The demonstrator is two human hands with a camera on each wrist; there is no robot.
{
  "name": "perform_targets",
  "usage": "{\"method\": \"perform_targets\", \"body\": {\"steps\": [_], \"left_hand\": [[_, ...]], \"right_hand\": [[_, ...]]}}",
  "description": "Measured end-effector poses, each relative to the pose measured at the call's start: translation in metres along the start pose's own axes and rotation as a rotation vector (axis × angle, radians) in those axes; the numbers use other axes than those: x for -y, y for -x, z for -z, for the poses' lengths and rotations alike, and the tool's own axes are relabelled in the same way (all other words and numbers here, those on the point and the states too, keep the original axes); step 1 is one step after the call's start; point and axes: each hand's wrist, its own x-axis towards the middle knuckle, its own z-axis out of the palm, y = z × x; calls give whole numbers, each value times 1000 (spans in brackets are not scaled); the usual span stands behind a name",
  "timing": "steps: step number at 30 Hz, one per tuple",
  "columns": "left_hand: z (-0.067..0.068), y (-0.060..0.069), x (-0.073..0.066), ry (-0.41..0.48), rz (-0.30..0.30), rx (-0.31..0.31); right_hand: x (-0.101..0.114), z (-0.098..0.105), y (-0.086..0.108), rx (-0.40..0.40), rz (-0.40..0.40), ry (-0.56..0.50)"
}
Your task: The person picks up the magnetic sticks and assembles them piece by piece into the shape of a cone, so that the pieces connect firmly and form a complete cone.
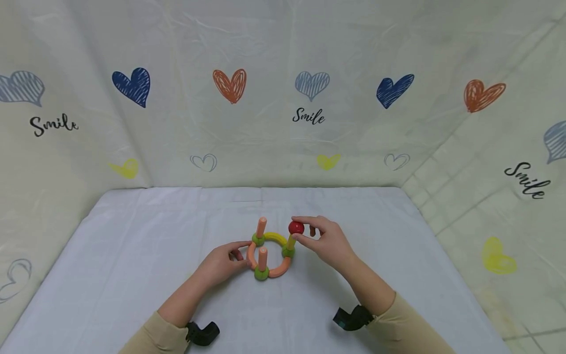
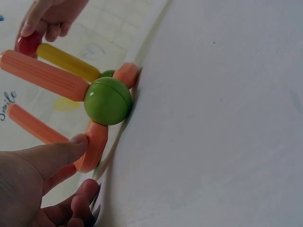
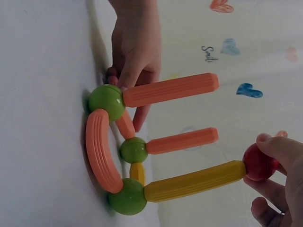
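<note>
A ring of curved rods joined by green balls [image 3: 127, 196] lies on the table, with two orange rods [image 3: 173, 90] and one yellow rod [image 3: 196, 181] standing up from the balls. My right hand [image 1: 327, 243] pinches a red ball [image 3: 259, 162] between thumb and fingers at the top of the yellow rod; ball and rod touch. At the ring's left side, my left hand [image 1: 225, 263] holds a curved orange rod [image 2: 96, 144] between thumb and fingers. The left fingertips are partly hidden behind that piece in the left wrist view.
A white cloth covers the table [image 1: 146, 290]. Behind it hangs a pale curtain [image 1: 265, 132] printed with hearts and lettering. Black wrist straps with camera mounts [image 1: 353, 318] sit on both forearms, close above the cloth.
</note>
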Motion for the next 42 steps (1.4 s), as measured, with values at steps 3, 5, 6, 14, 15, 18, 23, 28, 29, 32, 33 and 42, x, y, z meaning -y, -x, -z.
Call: {"method": "perform_targets", "body": {"steps": [3, 5, 6, 14, 15, 18, 23, 28, 29, 32, 33, 42], "left_hand": [[1, 0, 1, 12, 6, -16], [2, -1, 2, 19, 7, -32], [2, -1, 3, 22, 8, -39], [9, 0, -3, 28, 14, -42], [10, 0, -4, 31, 16, -44], [14, 0, -8, 40, 16, -56], [20, -2, -15, 45, 18, -70], [23, -5, -22, 39, 16, -82], [24, -6, -24, 39, 10, -87], [25, -10, -29, 35, -19, -98], [25, -12, -31, 35, -26, -103], [28, -22, -47, 39, -79, -107]], "right_hand": [[0, -1, 0, -3, 6, -2], [0, -1, 0, -1, 9, -4], [-1, -1, 0, 0, 9, -5], [-3, -1, 1, -2, 25, -21], [-3, -1, 1, 0, 25, -22], [-3, -1, 1, 7, 27, -27], [-2, 1, 1, 24, 30, -36], [-2, 4, 1, 27, 85, -31], [-2, 4, 0, 27, 101, -25], [-1, 7, -1, 25, 132, 12], [-1, 8, -1, 26, 139, 27], [7, 15, -5, 100, 179, 111]]}}
